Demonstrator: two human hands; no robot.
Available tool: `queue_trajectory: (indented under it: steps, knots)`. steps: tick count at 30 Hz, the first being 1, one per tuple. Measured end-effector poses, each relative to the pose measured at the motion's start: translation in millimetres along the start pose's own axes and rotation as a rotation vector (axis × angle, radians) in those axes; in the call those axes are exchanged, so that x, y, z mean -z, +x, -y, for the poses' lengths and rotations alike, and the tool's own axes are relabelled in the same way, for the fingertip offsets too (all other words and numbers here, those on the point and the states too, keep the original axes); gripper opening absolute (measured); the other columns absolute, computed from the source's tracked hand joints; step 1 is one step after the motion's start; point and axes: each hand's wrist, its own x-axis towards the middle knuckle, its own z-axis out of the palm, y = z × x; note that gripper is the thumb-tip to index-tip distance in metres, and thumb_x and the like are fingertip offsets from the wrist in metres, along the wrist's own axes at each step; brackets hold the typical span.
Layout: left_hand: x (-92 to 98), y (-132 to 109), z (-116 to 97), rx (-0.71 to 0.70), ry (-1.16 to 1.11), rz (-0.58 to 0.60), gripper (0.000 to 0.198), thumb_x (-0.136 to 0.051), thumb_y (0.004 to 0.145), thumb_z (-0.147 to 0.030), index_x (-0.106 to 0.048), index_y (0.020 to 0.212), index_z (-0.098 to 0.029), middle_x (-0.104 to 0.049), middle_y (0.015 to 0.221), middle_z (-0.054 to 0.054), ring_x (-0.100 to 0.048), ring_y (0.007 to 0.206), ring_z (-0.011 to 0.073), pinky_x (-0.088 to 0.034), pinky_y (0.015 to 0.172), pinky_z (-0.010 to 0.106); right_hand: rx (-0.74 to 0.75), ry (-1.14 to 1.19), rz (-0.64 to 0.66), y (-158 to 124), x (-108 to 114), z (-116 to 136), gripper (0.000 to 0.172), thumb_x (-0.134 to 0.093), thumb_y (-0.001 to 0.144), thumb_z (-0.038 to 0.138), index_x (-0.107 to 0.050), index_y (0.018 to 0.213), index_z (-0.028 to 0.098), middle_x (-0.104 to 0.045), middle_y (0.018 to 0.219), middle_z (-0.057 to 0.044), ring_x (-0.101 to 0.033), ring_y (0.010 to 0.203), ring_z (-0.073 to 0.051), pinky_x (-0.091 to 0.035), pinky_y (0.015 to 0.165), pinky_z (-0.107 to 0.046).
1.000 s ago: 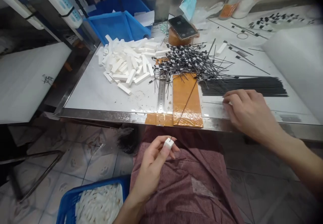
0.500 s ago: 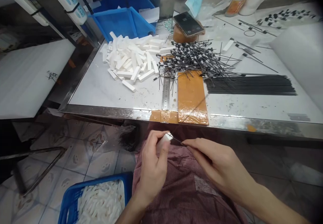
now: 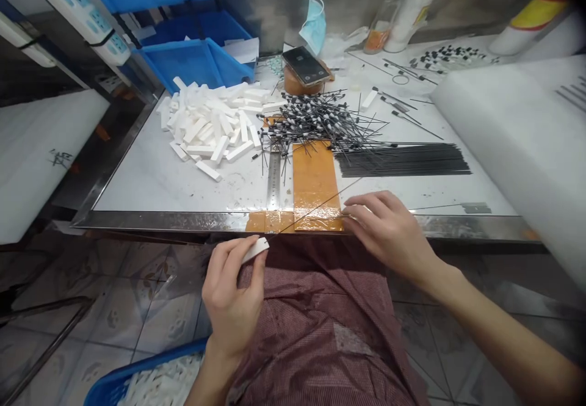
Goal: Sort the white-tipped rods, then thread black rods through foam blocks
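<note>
Low in front of the table edge, my left hand (image 3: 235,287) grips a white block (image 3: 256,248) between thumb and fingers; a small dark mark shows on the block's end. My right hand (image 3: 389,232) is raised at the table edge, its fingertips pinched together on a thin dark rod (image 3: 434,207) that seems to run out to the right behind the hand. Another thin rod (image 3: 327,200) slants across the orange-brown board (image 3: 315,174), its lower end close to the block; whether they touch I cannot tell.
White blocks (image 3: 206,131) are heaped at the left of the table. Beside them lie a pile of black-and-white-tipped rods (image 3: 315,116), a bundle of black rods (image 3: 407,162) and a steel ruler (image 3: 273,180). A phone (image 3: 306,66) rests behind. A blue basket (image 3: 107,381) stands on the floor.
My hands have moved apart: the left went left with the white block, the right moved up toward the table edge, away from the block. The view has shifted to the right.
</note>
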Motion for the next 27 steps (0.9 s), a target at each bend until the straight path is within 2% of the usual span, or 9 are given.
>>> queue_trajectory:
  steps: [5,7,10,13,15,17,20,24,27]
  knots:
    - [-2.6,-2,-3,-0.239,0.179,0.030,0.033,-0.066,0.075,0.000,-0.065,0.101,-0.020,-0.064,0.097,0.009,-0.058,0.094,0.0239,-0.045,0.091,0.045,0.010,0.067,-0.207,-19,34,29,0.025,-0.059,0.086,0.010,-0.057,0.110,0.016,-0.066,0.106,-0.012,-0.058,0.100,-0.025,-0.045,0.090,-0.038]
    - [-6.3,-6,-7,-0.353,0.222,0.051,0.034,-0.066,0.073,0.002,-0.065,0.100,-0.019,-0.062,0.100,0.010,-0.056,0.099,0.0252,-0.039,0.098,0.050,-0.074,0.202,-0.093,-30,37,42,0.025,-0.054,0.090,0.018,-0.053,0.115,0.016,-0.064,0.111,-0.012,-0.059,0.104,-0.025,-0.047,0.090,-0.039]
    - [-9.9,-14,-11,-0.398,0.291,0.038,0.038,-0.068,0.073,-0.001,-0.066,0.105,-0.021,-0.058,0.107,0.011,-0.050,0.107,0.0271,-0.032,0.103,0.052,-0.367,0.505,0.191,-47,24,52,0.016,-0.042,0.097,0.025,-0.056,0.103,0.020,-0.067,0.092,-0.005,-0.064,0.082,-0.018,-0.051,0.070,-0.028]
    - [-6.6,-20,-5,-0.220,0.302,-0.061,0.045,-0.074,0.074,-0.014,-0.064,0.117,-0.022,-0.052,0.114,0.013,-0.046,0.109,0.0282,-0.032,0.102,0.049,-0.605,0.714,0.311,-65,9,53,0.025,-0.039,0.098,0.031,-0.056,0.083,0.021,-0.061,0.072,0.000,-0.060,0.065,-0.015,-0.048,0.057,-0.022]
    - [-1.9,-21,3,0.053,0.103,-0.034,0.037,-0.067,0.082,-0.022,-0.063,0.118,-0.023,-0.052,0.108,0.010,-0.050,0.104,0.0243,-0.039,0.094,0.041,-0.657,0.761,0.318,-77,3,52,0.029,-0.041,0.097,0.037,-0.057,0.079,0.020,-0.059,0.070,0.000,-0.058,0.065,-0.015,-0.047,0.058,-0.023]
    - [2.2,-21,10,0.365,-0.233,0.065,0.019,-0.053,0.092,-0.027,-0.069,0.101,-0.022,-0.053,0.091,0.005,-0.055,0.098,0.0205,-0.042,0.087,0.034,-0.659,0.803,0.357,-89,0,51,0.031,-0.042,0.096,0.040,-0.059,0.080,0.021,-0.062,0.074,-0.001,-0.060,0.069,-0.017,-0.048,0.062,-0.024]
    - [3.9,-22,18,0.660,-0.613,0.089,0.033,-0.050,0.094,-0.032,-0.065,0.067,-0.019,-0.049,0.069,0.001,-0.058,0.095,0.0190,-0.042,0.083,0.028,-0.618,0.797,0.431,-106,-5,47,0.030,-0.044,0.095,0.042,-0.062,0.083,0.021,-0.066,0.083,-0.003,-0.063,0.078,-0.019,-0.049,0.068,-0.026]
    - [0.6,-28,21,0.773,-0.697,0.081,0.017,-0.063,0.086,-0.031,-0.071,0.077,-0.019,-0.053,0.072,-0.001,-0.051,0.072,0.0118,-0.037,0.065,0.023,-0.534,0.648,0.417,-124,-9,41,0.024,-0.046,0.094,0.040,-0.063,0.092,0.023,-0.067,0.092,-0.004,-0.063,0.086,-0.021,-0.048,0.077,-0.032]
    - [-1.1,-33,21,0.778,-0.674,0.100,0.018,-0.063,0.086,-0.032,-0.073,0.080,-0.019,-0.055,0.073,-0.001,-0.042,0.063,0.0094,-0.033,0.059,0.023,-0.485,0.595,0.406,-131,-11,39,0.021,-0.047,0.094,0.038,-0.063,0.098,0.025,-0.066,0.099,-0.004,-0.063,0.093,-0.022,-0.048,0.082,-0.035]
